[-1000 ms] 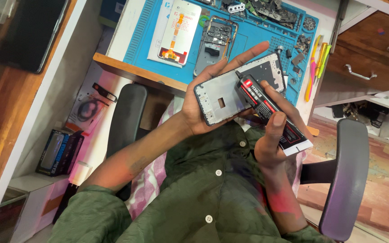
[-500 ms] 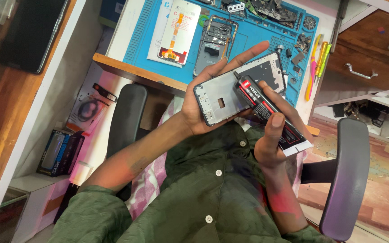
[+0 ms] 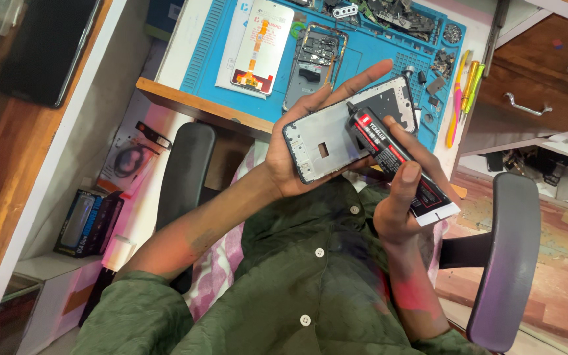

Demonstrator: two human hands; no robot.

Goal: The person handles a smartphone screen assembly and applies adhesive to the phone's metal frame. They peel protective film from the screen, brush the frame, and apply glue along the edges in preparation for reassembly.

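The right hand (image 3: 405,210) has its fingers (image 3: 407,176) curled closed around a black and red glue tube (image 3: 396,161), thumb on top, tilted so that its black nozzle points up and left onto the phone frame (image 3: 336,135); that grip seems to let the tip ride along the frame's surface. The left hand (image 3: 297,144) cradles the grey frame from beneath at the centre of the picture, palm under it and fingers (image 3: 359,75) spread nearly flat, not clamped, apparently to hold the inner face level and open toward the tube. Both are held above the lap, over a green buttoned shirt (image 3: 297,283), between the dark armrests of a chair (image 3: 504,256). Further out, at the top of the picture, a blue work mat (image 3: 369,49) lies on the counter (image 3: 185,98), carrying a white screen panel with an orange flex cable (image 3: 258,46), another opened phone body (image 3: 313,62) and small loose parts, with coloured tools (image 3: 465,92) at its right edge, all near the hands. Wooden drawers (image 3: 540,79) fill the upper right.
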